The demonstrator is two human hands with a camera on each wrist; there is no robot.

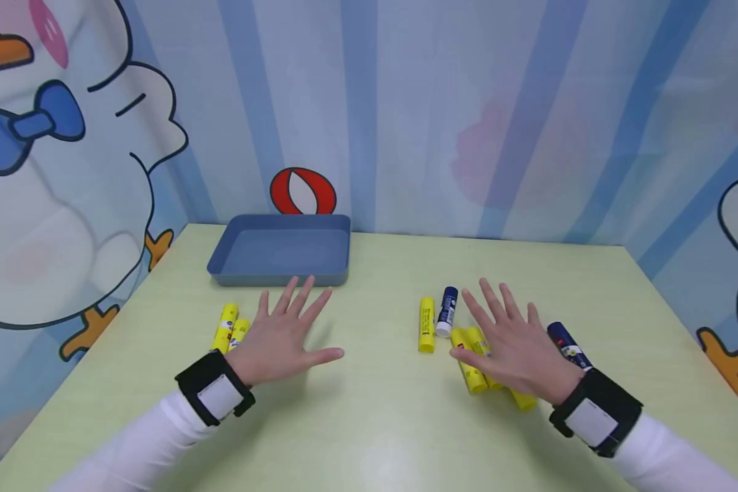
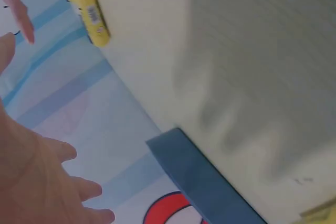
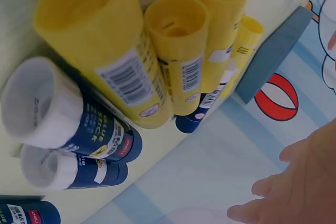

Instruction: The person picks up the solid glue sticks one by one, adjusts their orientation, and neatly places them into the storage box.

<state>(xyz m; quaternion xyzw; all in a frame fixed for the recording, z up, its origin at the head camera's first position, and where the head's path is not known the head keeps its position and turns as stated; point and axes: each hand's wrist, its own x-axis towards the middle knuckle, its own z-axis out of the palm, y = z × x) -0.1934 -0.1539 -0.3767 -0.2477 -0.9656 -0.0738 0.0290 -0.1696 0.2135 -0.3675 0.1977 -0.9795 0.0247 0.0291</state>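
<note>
Both hands hover over the table with fingers spread and hold nothing. Beside my left hand (image 1: 277, 345), two yellow glue sticks (image 1: 225, 326) lie partly covered by its wrist side. My right hand (image 1: 523, 352) is above a group of glue sticks. Among them are several yellow ones (image 1: 469, 362), partly hidden under the hand, and a navy one (image 1: 567, 345) to its right. Left of that hand lie another yellow glue stick (image 1: 427, 324) and a navy one with a white end (image 1: 447, 311). The right wrist view shows "GLUE STICK" on a navy label (image 3: 102, 135).
A shallow blue-grey tray (image 1: 283, 249) sits at the back left of the pale table (image 1: 375, 424), beyond my left hand. A printed curtain (image 1: 406, 123) with stripes and cartoon figures stands behind the table and at both sides.
</note>
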